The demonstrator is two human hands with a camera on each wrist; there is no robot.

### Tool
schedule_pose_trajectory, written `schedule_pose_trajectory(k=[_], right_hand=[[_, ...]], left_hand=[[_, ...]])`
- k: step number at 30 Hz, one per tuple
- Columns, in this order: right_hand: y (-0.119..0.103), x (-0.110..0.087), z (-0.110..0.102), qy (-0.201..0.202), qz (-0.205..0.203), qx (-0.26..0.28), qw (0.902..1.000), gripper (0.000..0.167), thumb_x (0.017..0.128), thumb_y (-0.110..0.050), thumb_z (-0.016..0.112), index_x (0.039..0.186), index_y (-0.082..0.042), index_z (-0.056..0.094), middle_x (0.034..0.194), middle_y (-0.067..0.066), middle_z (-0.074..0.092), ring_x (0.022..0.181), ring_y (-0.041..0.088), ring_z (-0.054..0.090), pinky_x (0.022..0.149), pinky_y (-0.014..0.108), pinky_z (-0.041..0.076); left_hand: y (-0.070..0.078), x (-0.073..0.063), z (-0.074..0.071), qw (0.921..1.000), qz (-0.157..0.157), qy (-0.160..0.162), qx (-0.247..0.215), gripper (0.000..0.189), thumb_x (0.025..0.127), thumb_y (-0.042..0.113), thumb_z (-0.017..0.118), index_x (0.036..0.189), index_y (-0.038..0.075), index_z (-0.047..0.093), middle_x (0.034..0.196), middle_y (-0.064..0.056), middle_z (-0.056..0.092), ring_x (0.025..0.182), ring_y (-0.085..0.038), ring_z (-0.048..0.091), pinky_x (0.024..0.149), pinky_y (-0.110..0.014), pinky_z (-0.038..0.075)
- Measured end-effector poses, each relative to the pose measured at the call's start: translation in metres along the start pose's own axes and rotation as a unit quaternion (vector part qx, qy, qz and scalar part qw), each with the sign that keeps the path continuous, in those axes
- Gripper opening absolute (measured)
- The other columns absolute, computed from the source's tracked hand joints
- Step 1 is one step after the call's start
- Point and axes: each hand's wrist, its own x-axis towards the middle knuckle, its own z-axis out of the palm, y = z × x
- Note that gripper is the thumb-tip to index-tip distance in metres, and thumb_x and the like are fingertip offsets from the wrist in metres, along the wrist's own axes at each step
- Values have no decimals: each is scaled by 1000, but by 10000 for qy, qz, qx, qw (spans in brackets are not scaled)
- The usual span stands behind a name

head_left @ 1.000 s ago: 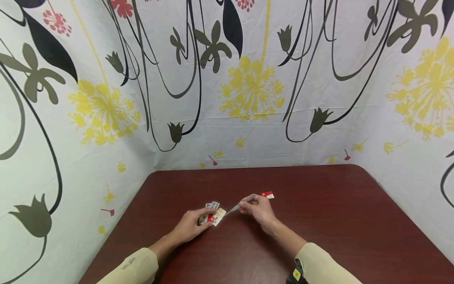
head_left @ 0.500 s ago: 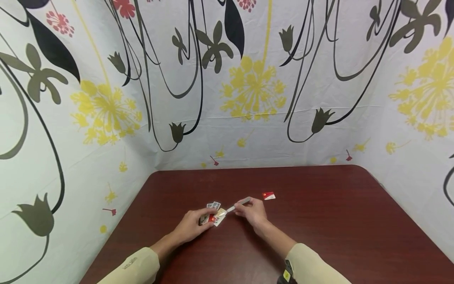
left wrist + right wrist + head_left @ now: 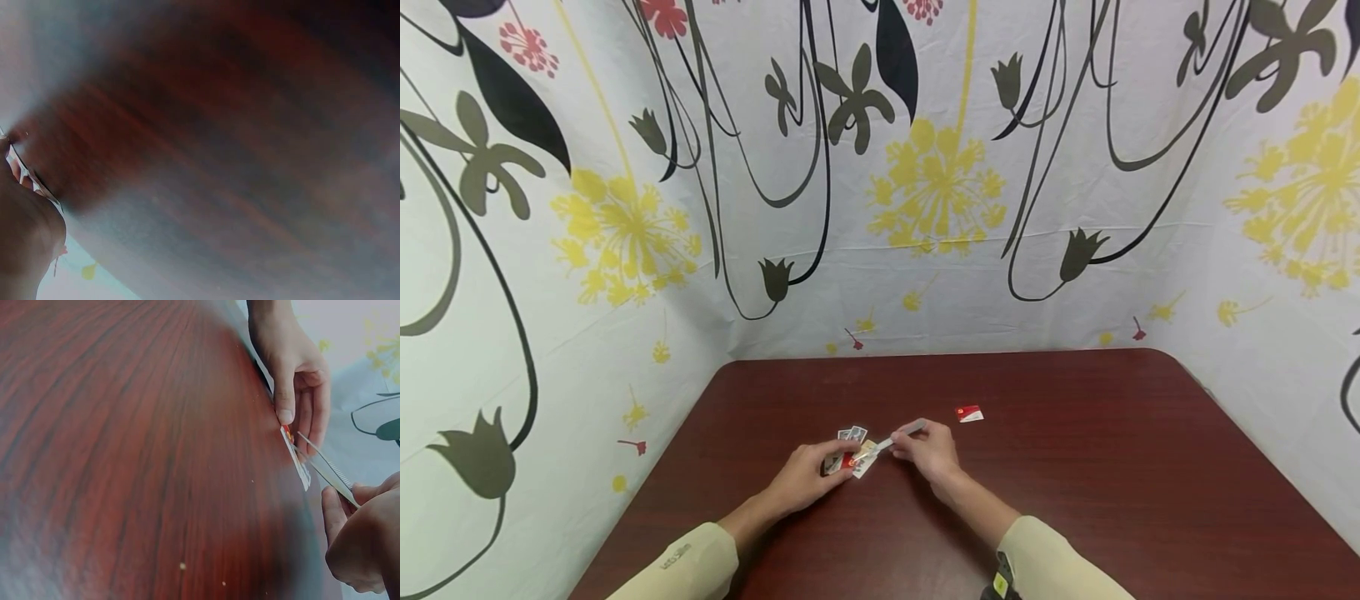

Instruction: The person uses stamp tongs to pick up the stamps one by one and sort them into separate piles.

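Observation:
In the head view, my left hand (image 3: 801, 479) grips a small red-and-white card (image 3: 864, 467) between thumb and fingers, low over the table. Two small grey-and-white pieces like stamps (image 3: 853, 432) poke out behind those fingers, which cover the rest. My right hand (image 3: 931, 454) pinches a pair of metal tweezers (image 3: 886, 443) whose tips overlap the card's right part. The right wrist view has the tweezers (image 3: 337, 478) with two prongs spread at the card (image 3: 296, 459); the left thumb presses on its near end. Only part of the left hand (image 3: 28, 231) shows in the left wrist view.
Another red-and-white card (image 3: 969, 413) lies flat on the dark reddish-brown table (image 3: 1075, 467), beyond the right hand. A white cloth (image 3: 842, 292) with flower prints hangs around the table's back and sides.
My right hand has moved left with the tweezers, bringing their tips from the card's right edge to over it. The card on the table is now fully uncovered. My left hand stays put.

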Motion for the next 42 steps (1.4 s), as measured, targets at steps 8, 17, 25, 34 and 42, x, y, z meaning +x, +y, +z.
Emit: schedule_pose_trajectory(k=[8, 17, 25, 34, 42], right_hand=[[1, 0, 2, -15, -177, -26, 9998, 6, 95, 9, 73, 97, 11, 67, 99, 33, 73, 79, 25, 76, 75, 37, 64], [1, -1, 4, 138, -282, -198, 9993, 9, 95, 11, 72, 99, 16, 66, 97, 32, 74, 78, 25, 76, 75, 36, 64], [2, 1, 6, 368, -370, -260, 9983, 7, 93, 13, 73, 96, 14, 66, 92, 28, 75, 73, 21, 76, 72, 36, 64], [-2, 2, 3, 350, -444, -417, 9975, 7, 93, 12, 74, 95, 13, 67, 91, 26, 76, 75, 23, 76, 72, 35, 64], [-6, 4, -1, 310, -478, -661, 9962, 6, 93, 12, 74, 94, 10, 68, 89, 22, 77, 74, 20, 76, 70, 32, 63]], left_hand=[[1, 2, 0, 9999, -100, -76, 27, 43, 97, 25, 81, 139, 25, 71, 134, -1, 72, 109, -10, 65, 91, -34, 52], [1, 3, 1, 10000, -44, -9, 3, 42, 97, 23, 82, 137, 25, 72, 133, 0, 72, 111, -12, 67, 92, -37, 53], [1, 4, 2, 10000, -53, -25, 20, 42, 97, 25, 82, 137, 25, 72, 132, 1, 73, 111, -12, 67, 91, -35, 53], [3, 9, -4, 9996, -136, -230, -93, 40, 97, 27, 81, 137, 25, 73, 129, 5, 73, 93, -8, 61, 85, -30, 51], [8, 11, -9, 9990, -204, -387, -64, 39, 99, 25, 79, 138, 24, 73, 125, 5, 74, 59, -4, 32, 61, -25, 39]])
